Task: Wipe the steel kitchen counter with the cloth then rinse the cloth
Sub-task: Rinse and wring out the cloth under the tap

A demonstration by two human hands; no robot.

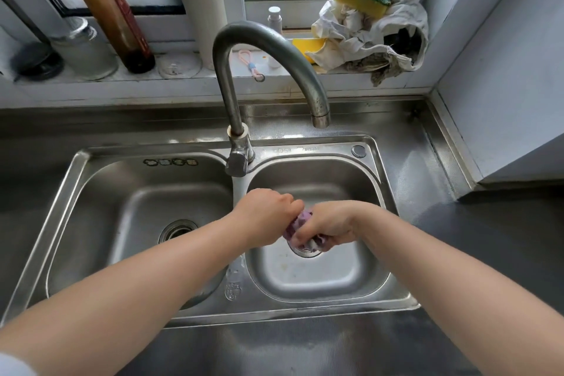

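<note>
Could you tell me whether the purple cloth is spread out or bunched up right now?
Bunched up: the cloth is a tight wad gripped between the left hand and right hand over the right basin.

1. Stainless steel double-bowl sink (pixel 375 143): stamped marking on the rear rim, right of the tap base, too blurred to read.
2. Same sink, rear rim over the left bowl: row of four small oval stickers (pixel 171 162); print too small to tell.
3. Same sink, front end of the divider between the bowls: round embossed stamp (pixel 233 290) with characters, not legible.
4. Tall dark-brown glass sauce bottle (pixel 114 14) on the windowsill: red label strip along its side, text blurred, unreadable.
5. No brand, number or sign can be read with confidence anywhere in view.
</note>
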